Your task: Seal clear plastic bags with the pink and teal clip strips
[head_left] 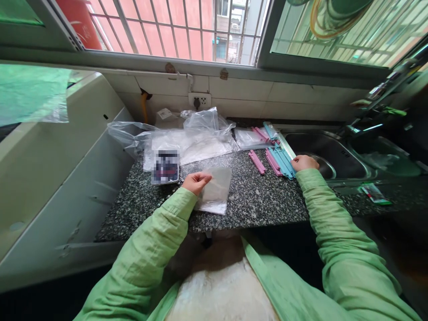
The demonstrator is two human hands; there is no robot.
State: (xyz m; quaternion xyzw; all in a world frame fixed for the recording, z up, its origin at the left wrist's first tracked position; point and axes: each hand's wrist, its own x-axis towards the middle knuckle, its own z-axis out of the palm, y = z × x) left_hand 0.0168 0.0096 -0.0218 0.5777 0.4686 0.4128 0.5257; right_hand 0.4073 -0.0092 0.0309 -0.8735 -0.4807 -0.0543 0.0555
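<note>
My left hand [196,182] pinches the upper left part of a clear flat plastic bag [216,191], which hangs over the counter's front part. At the right, the fingers of my right hand [305,163] are closed at the edge of a row of blue plastic strips [280,159], seemingly on the outermost one; the fingertips are partly hidden. These slim strips look like bag sealing clips. Pink strips [273,162] lie against the blue ones, and a separate pink bundle [257,162] rests to their left. More pink and blue strips lie behind, on a clear bag [250,139].
Clear plastic bags [194,142] are heaped along the back of the speckled counter [254,200]. A blurred-out packet [166,167] lies left of my left hand. A metal sink [327,145] is at right, with a small green-edged packet [375,193] before it. A socket [200,99] is on the wall.
</note>
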